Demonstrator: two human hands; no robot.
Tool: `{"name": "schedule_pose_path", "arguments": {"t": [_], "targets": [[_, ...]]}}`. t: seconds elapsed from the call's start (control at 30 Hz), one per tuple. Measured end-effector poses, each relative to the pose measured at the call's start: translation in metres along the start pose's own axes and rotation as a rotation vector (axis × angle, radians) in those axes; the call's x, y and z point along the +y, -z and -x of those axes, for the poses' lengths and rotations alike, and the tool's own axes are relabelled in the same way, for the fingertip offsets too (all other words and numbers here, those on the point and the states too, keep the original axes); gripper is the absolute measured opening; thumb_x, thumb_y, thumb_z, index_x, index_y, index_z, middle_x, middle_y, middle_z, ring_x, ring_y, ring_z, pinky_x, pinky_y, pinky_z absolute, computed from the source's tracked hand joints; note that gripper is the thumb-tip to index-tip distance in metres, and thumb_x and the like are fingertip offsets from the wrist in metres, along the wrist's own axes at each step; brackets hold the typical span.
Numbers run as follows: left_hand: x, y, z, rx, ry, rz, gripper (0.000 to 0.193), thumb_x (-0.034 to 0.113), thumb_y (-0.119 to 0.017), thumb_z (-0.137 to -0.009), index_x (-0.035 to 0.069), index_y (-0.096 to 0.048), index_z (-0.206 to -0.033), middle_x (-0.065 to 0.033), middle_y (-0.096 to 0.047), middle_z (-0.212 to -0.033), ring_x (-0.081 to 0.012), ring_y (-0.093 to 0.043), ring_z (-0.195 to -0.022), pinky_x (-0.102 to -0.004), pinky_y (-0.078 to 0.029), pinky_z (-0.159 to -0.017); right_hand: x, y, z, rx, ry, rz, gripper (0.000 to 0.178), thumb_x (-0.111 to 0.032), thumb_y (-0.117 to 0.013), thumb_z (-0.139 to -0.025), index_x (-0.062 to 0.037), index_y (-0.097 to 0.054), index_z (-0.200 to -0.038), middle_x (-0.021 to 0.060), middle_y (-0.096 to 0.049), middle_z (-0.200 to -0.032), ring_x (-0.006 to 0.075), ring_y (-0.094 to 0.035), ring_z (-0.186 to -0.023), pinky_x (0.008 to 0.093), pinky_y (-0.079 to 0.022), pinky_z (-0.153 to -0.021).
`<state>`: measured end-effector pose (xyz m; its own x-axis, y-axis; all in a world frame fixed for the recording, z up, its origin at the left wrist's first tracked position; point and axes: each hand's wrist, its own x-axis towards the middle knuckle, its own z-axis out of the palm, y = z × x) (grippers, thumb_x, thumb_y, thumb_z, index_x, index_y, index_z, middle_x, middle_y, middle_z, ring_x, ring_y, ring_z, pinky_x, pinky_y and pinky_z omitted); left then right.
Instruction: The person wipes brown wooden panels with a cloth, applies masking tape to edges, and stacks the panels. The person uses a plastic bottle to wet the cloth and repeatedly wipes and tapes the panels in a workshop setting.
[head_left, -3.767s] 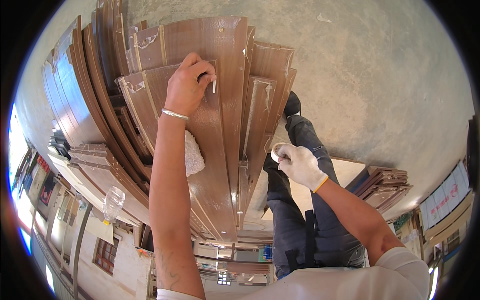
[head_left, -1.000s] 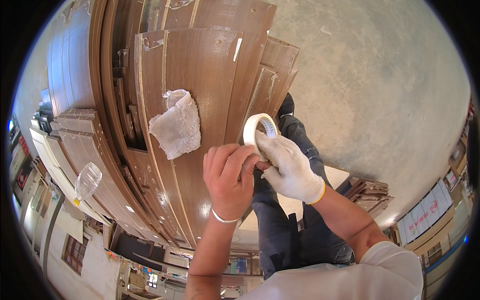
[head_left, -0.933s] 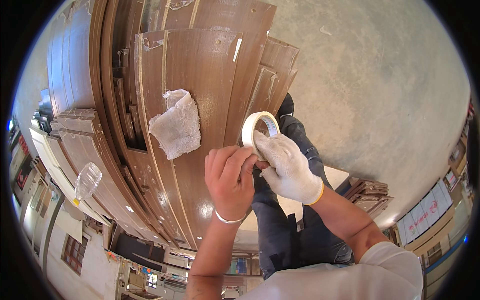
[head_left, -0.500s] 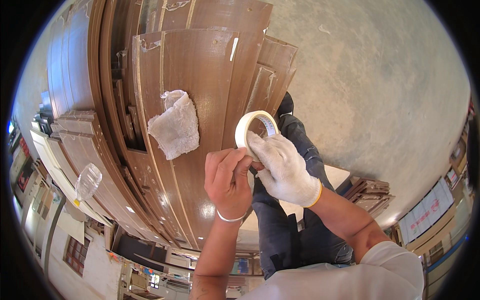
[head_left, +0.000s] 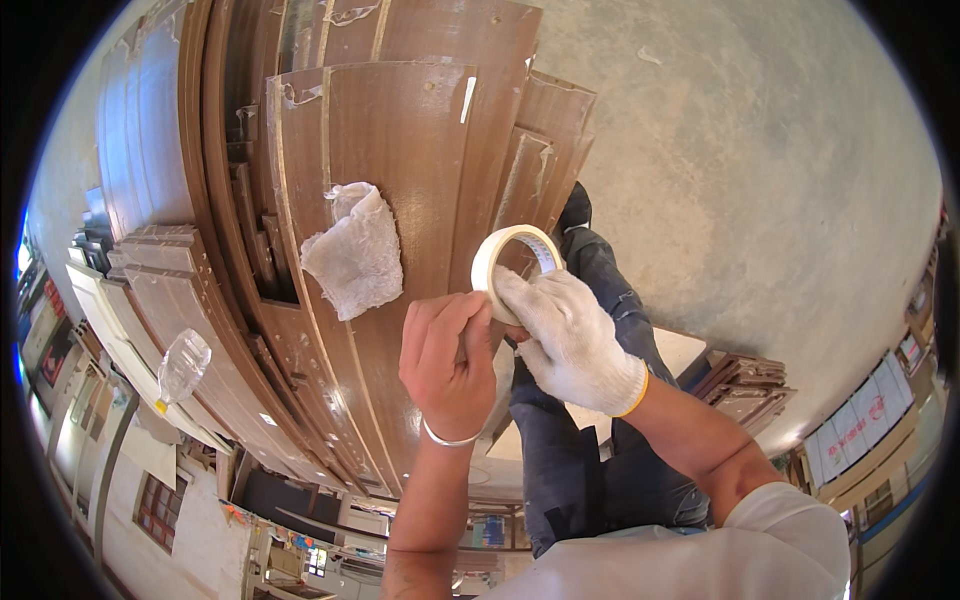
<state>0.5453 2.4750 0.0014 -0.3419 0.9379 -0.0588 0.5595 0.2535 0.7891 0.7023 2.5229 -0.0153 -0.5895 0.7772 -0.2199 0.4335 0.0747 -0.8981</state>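
A roll of cream masking tape (head_left: 484,262) is held upright in my right hand (head_left: 575,340), which wears a white knitted glove with a yellow cuff edge. The gloved thumb and fingers close around the lower part of the ring. My left hand (head_left: 448,358), bare with a pale bangle at the wrist, pinches against the roll's lower left edge. Whatever lies between its fingertips is too small to make out. Both hands are over my legs, beside a stack of brown wood panels (head_left: 395,150). A crumpled white cloth (head_left: 355,255) lies on the top panel.
A clear plastic bottle (head_left: 184,366) lies on panels at the left. More brown boards (head_left: 745,388) are stacked at the right, by a pale board (head_left: 672,358). The concrete floor (head_left: 760,170) extends to the right. Plastic film scraps cling to some panels.
My left hand has shifted slightly left and its fingers have turned a little. The right hand and tape roll have barely moved. The whole view has shifted slightly.
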Motion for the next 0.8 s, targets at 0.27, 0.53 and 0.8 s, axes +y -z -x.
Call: {"name": "schedule_pose_path", "arguments": {"t": [0.27, 0.53, 0.8], "targets": [[0.002, 0.017, -0.022, -0.196, -0.206, -0.209, 0.020, -0.009, -0.079, -0.082, 0.000, -0.074, -0.099, -0.0128, -0.075, -0.092, -0.0314, -0.068, -0.082, -0.0408, -0.053, -0.075, 0.002, 0.002, -0.005, -0.007, 0.032, 0.051, 0.076, 0.006, -0.075, -0.076, 0.0025, -0.052, -0.148, 0.0144, -0.067, -0.095, 0.0386, -0.064, -0.088, 0.0468, -0.051, -0.084], [-0.006, 0.010, -0.027, -0.203, -0.277, -0.257, 0.025, -0.009, -0.079, -0.073, 0.004, -0.069, -0.092, -0.0084, -0.072, -0.085, -0.0284, -0.064, -0.077, -0.0408, -0.047, -0.071, 0.003, 0.007, -0.010, -0.048, 0.007, 0.100, 0.073, 0.006, -0.075, -0.074, 0.0000, -0.054, -0.145, 0.0150, -0.065, -0.091, 0.0380, -0.064, -0.087, 0.0477, -0.052, -0.082], [-0.021, 0.005, -0.030, -0.244, -0.350, -0.137, 0.030, -0.007, -0.076, -0.065, 0.009, -0.059, -0.085, -0.0039, -0.060, -0.076, -0.0253, -0.057, -0.069, -0.0388, -0.040, -0.064, 0.014, 0.010, -0.008, 0.028, -0.003, -0.061, 0.052, 0.000, -0.074, -0.082, -0.0028, -0.063, -0.133, 0.0184, -0.070, -0.094, 0.0437, -0.066, -0.091, 0.0517, -0.053, -0.083]]}}
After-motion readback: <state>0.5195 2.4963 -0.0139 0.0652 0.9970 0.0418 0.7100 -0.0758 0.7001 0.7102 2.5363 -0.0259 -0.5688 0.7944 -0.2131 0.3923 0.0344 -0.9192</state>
